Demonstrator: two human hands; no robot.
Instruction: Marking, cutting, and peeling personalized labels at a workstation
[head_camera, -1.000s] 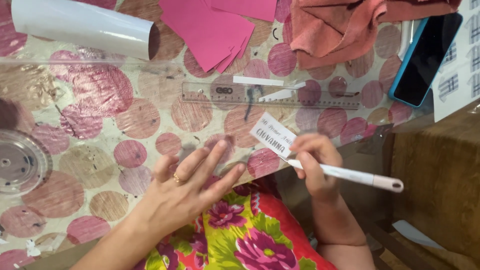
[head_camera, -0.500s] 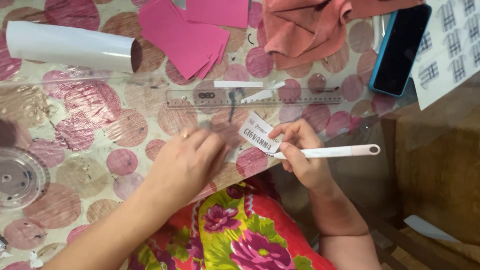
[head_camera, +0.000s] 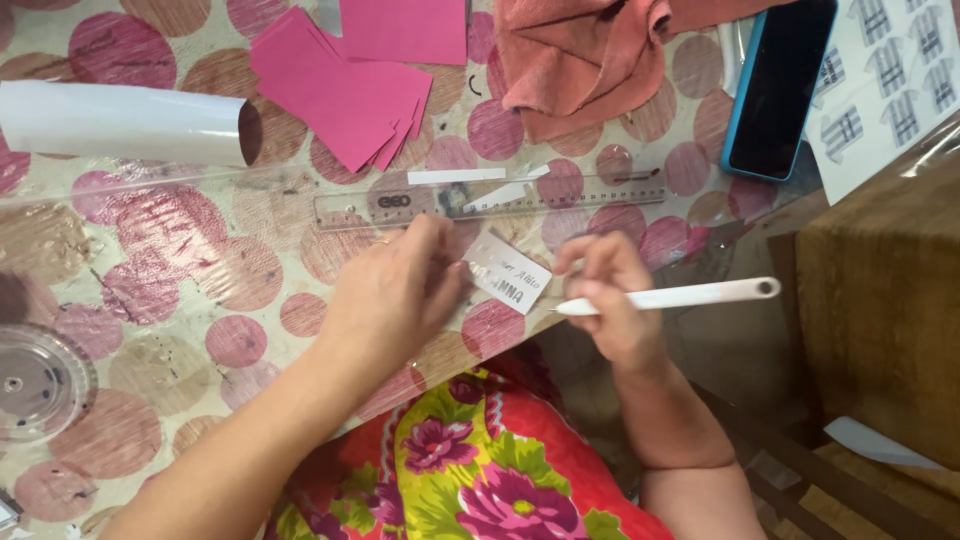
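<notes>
Hands over the spotted surface (head_camera: 150, 330), near its front edge. My left hand (head_camera: 395, 295) lies knuckles-up, fingertips pressed on the left end of a small white printed card (head_camera: 507, 272); whether the fingers pinch it or only pin it down I cannot tell from this angle. My right hand (head_camera: 605, 290) is just right of the card, grip clamped on a slim white tool (head_camera: 680, 296) held level, its tip toward the card and its ringed end pointing right. Card sits flat, just below a clear ruler (head_camera: 490, 200). Two white paper strips (head_camera: 480, 180) lie along the ruler. Farther back: pink paper sheets (head_camera: 350, 80), white paper roll (head_camera: 120, 122), salmon cloth (head_camera: 590, 60), blue-cased phone (head_camera: 780, 85). Clear plastic lid (head_camera: 35, 385) at far left.
</notes>
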